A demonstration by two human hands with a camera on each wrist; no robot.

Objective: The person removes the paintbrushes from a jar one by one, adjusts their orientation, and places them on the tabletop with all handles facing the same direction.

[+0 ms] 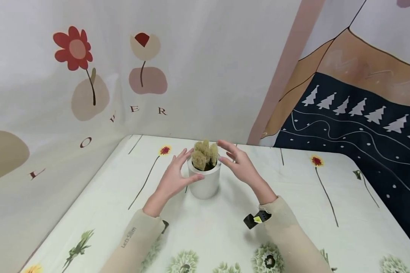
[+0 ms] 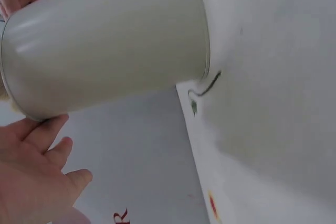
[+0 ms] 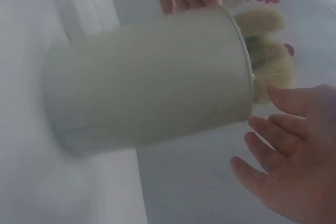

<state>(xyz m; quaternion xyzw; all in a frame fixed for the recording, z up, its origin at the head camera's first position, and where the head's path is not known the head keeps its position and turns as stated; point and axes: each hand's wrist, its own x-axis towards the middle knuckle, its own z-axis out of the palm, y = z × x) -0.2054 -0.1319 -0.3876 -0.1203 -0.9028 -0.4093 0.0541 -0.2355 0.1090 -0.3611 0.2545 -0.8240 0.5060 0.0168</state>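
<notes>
1. I see the person's left grip (image 1: 172, 176), a bare hand, fingers loosely extended and apart, at the left of the white pot (image 1: 205, 187), thumb across its front; whether it touches, I can't tell.
2. The right grip (image 1: 240, 165) is likewise apart, spread just beside the pot's right rim.
3. The pot, smooth, cylindrical and upright, stands between both grips.
4. Fuzzy, lumpy, yellowish plants (image 1: 201, 160) rise from its mouth.
5. Beneath the pot I have the pale, flower-printed counter (image 1: 205, 223); behind it, printed fabric (image 1: 205, 76).
</notes>
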